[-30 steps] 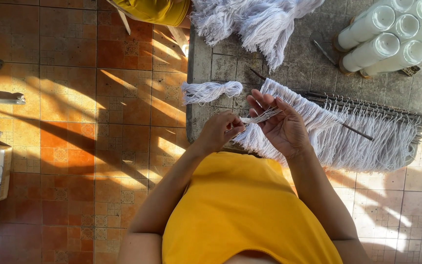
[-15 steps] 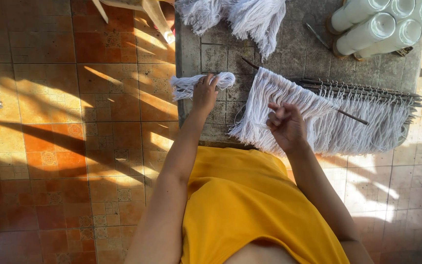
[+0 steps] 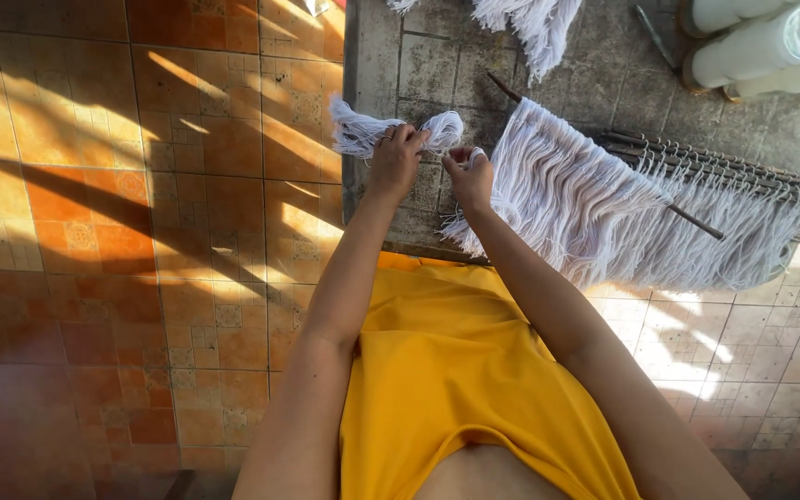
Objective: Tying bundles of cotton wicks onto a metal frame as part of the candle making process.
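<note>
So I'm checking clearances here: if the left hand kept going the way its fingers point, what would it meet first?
Probably nothing new: the left hand already touches the small white yarn bundle; beyond lies grey table.

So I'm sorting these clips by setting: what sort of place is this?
Probably a small home yarn-craft workspace: a tiled table holds a white fringe on metal rods, white yarn cones, above a tile floor.
</note>
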